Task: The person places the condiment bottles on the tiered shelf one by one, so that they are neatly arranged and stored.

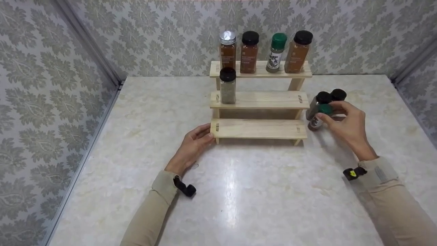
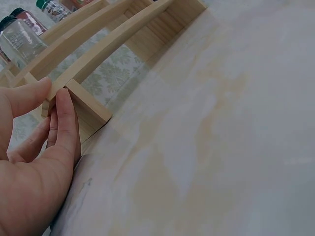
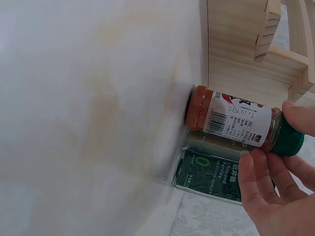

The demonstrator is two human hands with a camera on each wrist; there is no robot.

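Presently my left hand [image 1: 193,145] rests on the pale marble-patterned tabletop [image 1: 259,198] with its fingers [image 2: 64,123] straight and pressed against the left end of the lowest step of the three-tier pale wooden rack [image 1: 259,128]; it grips nothing. My right hand [image 1: 346,124] pinches the green cap of a small glass spice jar with a white label and reddish contents [image 1: 315,121], thumb on one side of the cap and fingertips [image 3: 256,177] on the other. That jar stands on the tabletop just beside the right end of the rack's lowest step, tilted slightly. Directly behind it, touching or very nearly so, stand two black-capped glass jars [image 1: 329,97]; the right wrist view shows one of them carrying a dark green label [image 3: 214,172]. On the middle step, at its left end, stands a black-capped jar of pale grey-green contents [image 1: 227,85]. The top step carries four jars in a row: a silver-capped jar of brown spice [image 1: 228,49], a black-capped jar of brown spice [image 1: 249,51], a green-capped jar with a black and white label [image 1: 276,53], and a black-capped jar of orange-brown spice [image 1: 298,51]. Grey damask-patterned walls [image 1: 51,102] enclose the table on three sides.
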